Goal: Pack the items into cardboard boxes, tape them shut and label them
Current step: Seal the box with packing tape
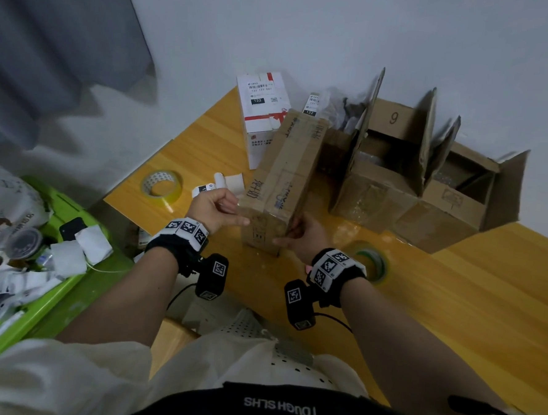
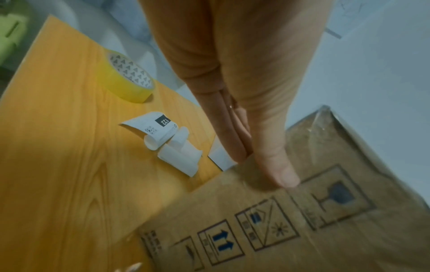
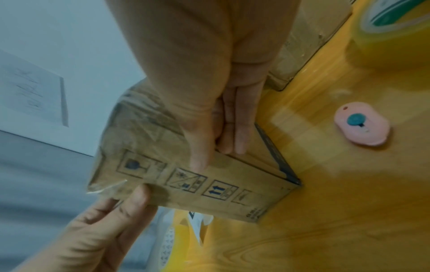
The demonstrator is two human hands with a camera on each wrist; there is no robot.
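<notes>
Head view first: taped cardboard box stands on the orange wooden table, its long axis running away from the person toward the wall, the near end directly between the two hands. Left hand grips the near upper-left corner; right hand grips the near right edge lower down. Both are equally close, one at each side of the same end. A yellow tape roll lies to the left, label strips just beyond the left hand, and open boxes stand to the right.

Left wrist view: the thumb presses flat on the printed end face, the fingers reaching round the far side of the corner, so the hand pinches the carton.

Right wrist view: thumb on the printed face, fingers along the adjoining side, clasping that edge; a pink box cutter lies apart on the table. Turning or shifting the carton would likely pivot on this near end.
</notes>
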